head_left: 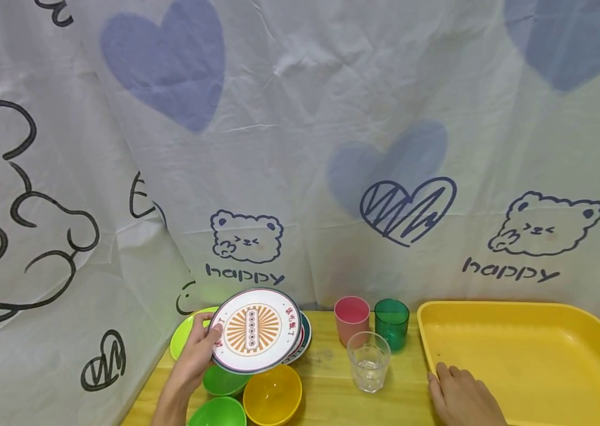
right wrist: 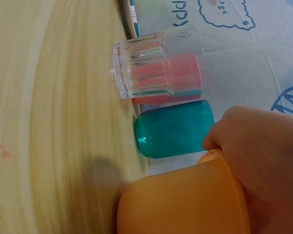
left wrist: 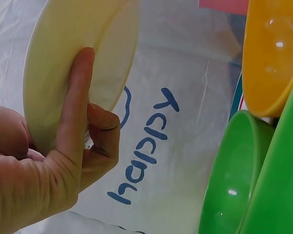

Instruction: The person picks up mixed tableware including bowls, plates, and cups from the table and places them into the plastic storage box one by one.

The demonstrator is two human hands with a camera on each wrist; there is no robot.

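My left hand [head_left: 193, 355] holds a white plate [head_left: 254, 331] by its left edge, thumb on the printed face and fingers beneath. The plate, with an orange sunburst and red characters, is tilted toward me above the bowls. In the left wrist view its pale underside [left wrist: 53, 73] shows, an extended finger lying along it. Partly hidden below it are other dark-rimmed plates [head_left: 306, 332]. At the right, my right hand [head_left: 462, 393] grips the left rim of a yellow tray [head_left: 423, 331], thumb outside and fingers over the edge.
A yellow bowl [head_left: 273, 396] and green bowls [head_left: 219, 412] stand at the near left, with a light green dish [head_left: 179, 340] behind. Between plates and tray are a pink cup [head_left: 351, 319], a teal cup [head_left: 392, 325] and a clear glass [head_left: 368, 364]. A printed cloth [head_left: 300, 148] hangs behind.
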